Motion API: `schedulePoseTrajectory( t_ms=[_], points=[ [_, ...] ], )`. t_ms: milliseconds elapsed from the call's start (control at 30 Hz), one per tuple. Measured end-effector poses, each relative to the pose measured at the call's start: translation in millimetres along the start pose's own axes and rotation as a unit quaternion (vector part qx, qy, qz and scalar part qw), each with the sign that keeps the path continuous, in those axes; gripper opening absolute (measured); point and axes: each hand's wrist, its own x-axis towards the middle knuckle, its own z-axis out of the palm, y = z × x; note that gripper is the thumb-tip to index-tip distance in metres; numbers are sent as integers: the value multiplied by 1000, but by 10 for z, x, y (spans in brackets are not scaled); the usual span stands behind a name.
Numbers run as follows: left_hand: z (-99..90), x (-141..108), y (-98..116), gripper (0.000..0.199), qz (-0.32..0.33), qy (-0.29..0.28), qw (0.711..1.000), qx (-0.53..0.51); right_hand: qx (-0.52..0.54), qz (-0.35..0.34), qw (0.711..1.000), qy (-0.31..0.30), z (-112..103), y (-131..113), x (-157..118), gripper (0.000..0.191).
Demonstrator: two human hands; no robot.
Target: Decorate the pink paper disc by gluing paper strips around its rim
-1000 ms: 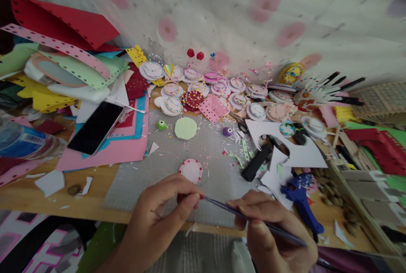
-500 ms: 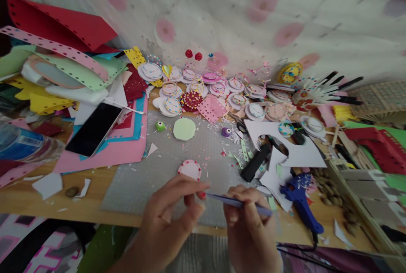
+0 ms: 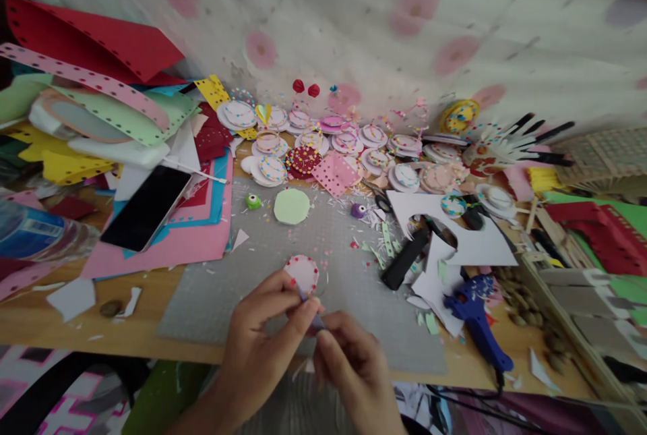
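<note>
Between my two hands is a narrow lavender strip [image 3: 317, 321], perhaps of foam or paper, seen nearly edge-on. My left hand [image 3: 267, 330] pinches it between thumb and fingers. Thumb and fingers of my right hand [image 3: 354, 361] grip its lower end. Just beyond my left fingertips, a pale pink disc [image 3: 302, 271] edged with red dots lies on the grey cutting mat [image 3: 222, 300]. Further back on the mat are a light green disc [image 3: 292, 206], a small green one-eyed figure [image 3: 252, 201] and a purple one [image 3: 358, 210].
Several decorated little hats [image 3: 337, 123] line the back. A blue glue gun [image 3: 475, 324], a black-handled tool [image 3: 406, 259] and white offcuts [image 3: 485, 243] lie right. At left are a phone [image 3: 146, 208], coloured sheets [image 3: 202, 253] and a plastic bottle [image 3: 43, 229].
My right hand has moved left with the lavender strip, bringing it to my left hand. My left fingers have closed on the strip, which now points more toward the pink disc.
</note>
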Motion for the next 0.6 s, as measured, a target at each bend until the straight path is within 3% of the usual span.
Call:
schedulePoseTrajectory(
  t_ms=[67, 200, 300, 367, 400, 467, 500, 533, 600],
  points=[
    [5, 7, -14, 20, 5, -17, 1000, 10, -53, 1, 999, 7, 30, -20, -30, 34],
    [82, -30, 0, 24, 27, -49, 998, 27, -50, -14, 994, 96, 171, 14, -90, 38],
    [108, -69, 26, 26, 40, -44, 998, 38, -86, -20, 996, 12, 119, -11, -108, 37],
    [96, -85, 36, 29, 38, -40, 998, 39, -187, -66, 979, -38, -83, -96, -120, 35],
    [83, -89, 38, 30, 38, -41, 998, 37, -257, -108, 960, -15, -239, -153, -130, 31],
    [47, -90, 35, 31, 40, -44, 998, 34, -390, -172, 900, 91, -640, -264, -160, 23],
    [26, -88, 31, 32, 40, -47, 998, 34, -446, -185, 857, 179, -868, -306, -180, 21],
    [5, -86, 26, 32, 38, -50, 997, 34, -506, -185, 802, 258, -1100, -331, -202, 24],
    [-35, -84, 13, 32, 34, -55, 997, 32, -642, -141, 668, 349, -1535, -322, -249, 47]
  ],
)
